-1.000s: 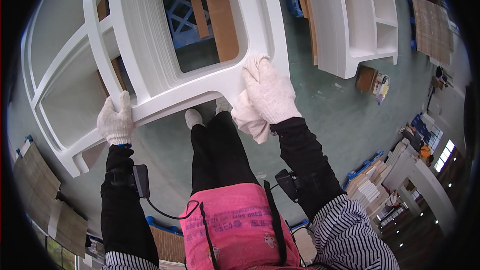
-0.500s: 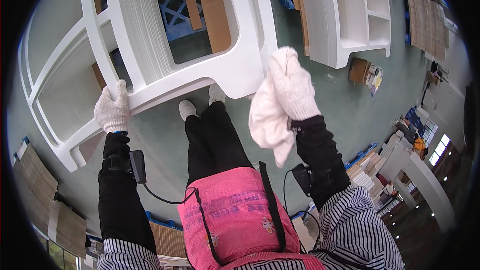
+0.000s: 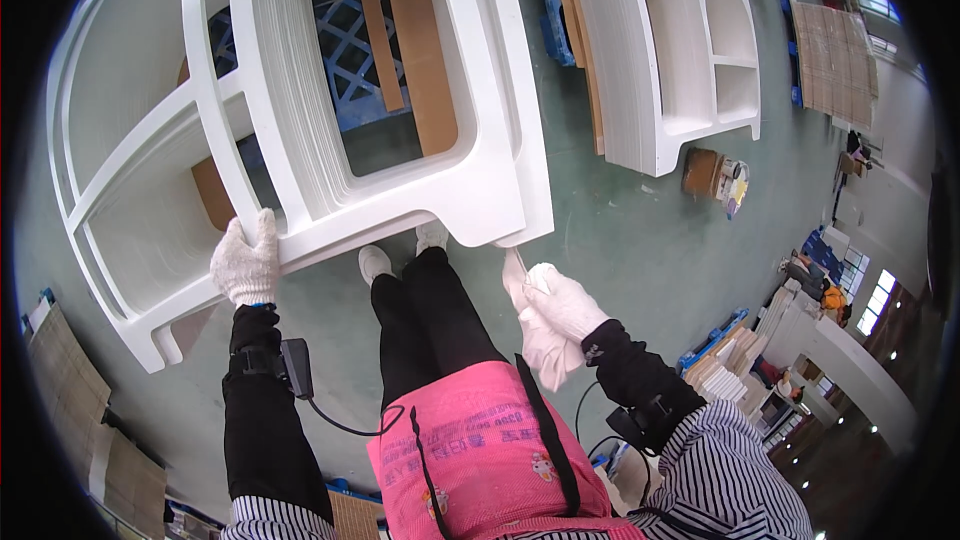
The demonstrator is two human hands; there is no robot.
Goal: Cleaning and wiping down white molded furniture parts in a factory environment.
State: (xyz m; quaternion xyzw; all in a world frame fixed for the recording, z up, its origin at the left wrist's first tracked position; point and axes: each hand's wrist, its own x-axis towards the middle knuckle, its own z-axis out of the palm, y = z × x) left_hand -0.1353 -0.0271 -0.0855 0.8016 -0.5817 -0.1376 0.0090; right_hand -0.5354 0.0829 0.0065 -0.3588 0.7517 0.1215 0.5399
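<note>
A large white frame-shaped panel (image 3: 490,180) with cut-out openings lies over a stack of similar panels in front of me. My left hand (image 3: 246,262), in a white knitted glove, is closed round the panel's near edge, left of the middle. Its thumb and fingers grip a narrow rail there. My right hand (image 3: 566,305), gloved too, is closed on a white cloth (image 3: 548,352). The cloth hangs below the hand, and its far end reaches up near the panel's near right corner. Whether the cloth touches the panel I cannot tell.
Farther right stands another stack of white panels (image 3: 612,80) with brown board beside it. A small brown box (image 3: 702,172) with odds and ends sits on the green floor (image 3: 640,240). Through the panel's opening show a blue pallet (image 3: 370,105) and brown boards (image 3: 425,50).
My right hand has come down toward me with the cloth, from beside the panel's right edge to below its near corner. My left hand keeps its grip on the panel. The view has shifted slightly.
</note>
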